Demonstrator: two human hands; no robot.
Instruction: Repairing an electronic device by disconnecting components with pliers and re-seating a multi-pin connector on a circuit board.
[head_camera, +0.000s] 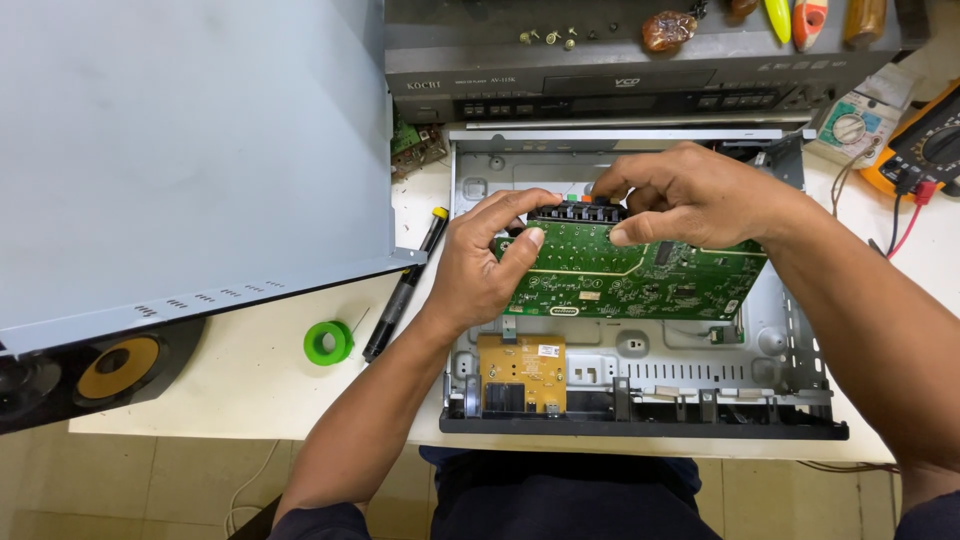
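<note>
Green circuit board gripped at its black connector edge by left hand and right hand, fingers closed, held above open metal chassis

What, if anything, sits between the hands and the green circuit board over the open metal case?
Nothing visible. The left hand and right hand both already grip the green circuit board at its black connector strip, holding it tilted above the open metal case.

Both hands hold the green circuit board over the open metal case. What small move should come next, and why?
Probably lift the green circuit board a little higher, keeping it level. The left hand and right hand both grip its far edge by the black connector block, and its near edge still sits low inside the metal case.
</note>
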